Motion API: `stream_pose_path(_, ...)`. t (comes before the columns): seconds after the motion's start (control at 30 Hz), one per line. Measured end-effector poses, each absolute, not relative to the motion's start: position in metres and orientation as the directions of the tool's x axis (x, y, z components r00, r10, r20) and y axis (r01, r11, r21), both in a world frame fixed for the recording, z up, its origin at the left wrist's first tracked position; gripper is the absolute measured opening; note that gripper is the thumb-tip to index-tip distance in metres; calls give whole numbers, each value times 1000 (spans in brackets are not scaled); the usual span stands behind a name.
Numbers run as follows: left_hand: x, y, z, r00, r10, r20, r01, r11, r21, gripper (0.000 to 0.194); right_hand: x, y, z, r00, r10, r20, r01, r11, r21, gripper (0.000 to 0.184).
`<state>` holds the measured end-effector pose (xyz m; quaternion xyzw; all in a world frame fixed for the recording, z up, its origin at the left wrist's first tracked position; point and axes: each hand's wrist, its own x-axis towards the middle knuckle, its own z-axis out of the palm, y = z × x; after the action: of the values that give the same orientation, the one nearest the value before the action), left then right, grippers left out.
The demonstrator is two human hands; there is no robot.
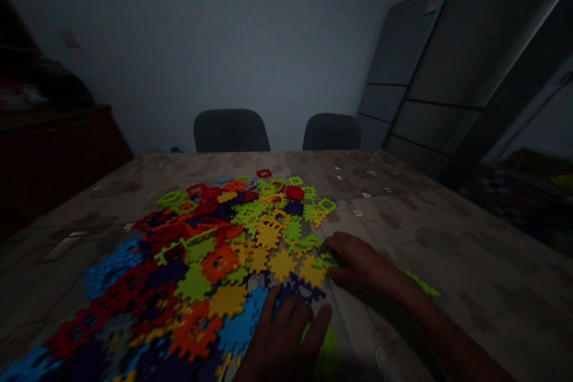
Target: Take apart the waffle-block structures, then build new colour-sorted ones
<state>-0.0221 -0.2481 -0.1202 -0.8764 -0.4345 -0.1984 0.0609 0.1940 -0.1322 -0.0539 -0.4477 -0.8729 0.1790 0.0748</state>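
My right hand (353,256) is at the right edge of a heap of flat notched plastic building pieces, thumb and fingers closed on a green building piece (326,260). Nearer to me, my left hand (289,337) is over the front of the heap with its thumb spread from its fingers. Its index finger reaches toward a dark purple piece (307,291). Partly hidden beneath the left thumb is a larger green piece (329,349). Yellow pieces (282,265) lie between the hands and the heap's middle, and a blue piece (239,325) is left of my left hand.
Red pieces (179,237), orange pieces (197,328) and others spread over the left of the patterned tabletop (447,233). One green piece (422,283) lies apart, beyond my right forearm. Two dark chairs (231,131) stand behind the table, with a cabinet (421,71) to the right.
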Motion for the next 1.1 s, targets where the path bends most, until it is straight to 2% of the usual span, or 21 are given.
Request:
stream_pose_path(0.13, -23, -243, -130, 552, 661, 509, 755, -655, 30, 46, 198, -123, -52, -613, 790, 6, 711, 554, -433, 34)
stream_pose_path(0.23, -23, -238, -134, 534, 617, 578, 752, -659, 9, 38, 189, -114, -53, -613, 785, 93, 676, 582, -453, 34)
stream_pose_path(0.37, -23, -237, -135, 559, 593, 580, 744, -667, -36, 34, 165, -110, -60, -634, 763, 126, 669, 623, -406, 36)
stream_pose_path(0.53, -21, -242, -132, 522, 649, 553, 785, -619, -14, 36, 151, -109, -70, -621, 775, 117, 694, 613, -378, 12)
stream_pose_path(0.63, -18, -244, -132, 503, 654, 565, 793, -610, 0, 33, 157, -105, -67, -582, 799, 149, 705, 588, -396, 5)
stream_pose_path(0.8, -16, -242, -134, 482, 656, 581, 799, -601, 16, 31, 179, -103, -53, -439, 868, 230, 716, 493, -493, 11)
stream_pose_path(0.97, -19, -239, -134, 526, 607, 595, 770, -637, -31, 29, 186, -117, -57, -327, 929, 173, 698, 361, -619, 7)
stream_pose_path(1.1, -18, -242, -133, 496, 647, 580, 797, -603, -10, 28, 190, -127, -62, -339, 935, 99, 703, 322, -634, 6)
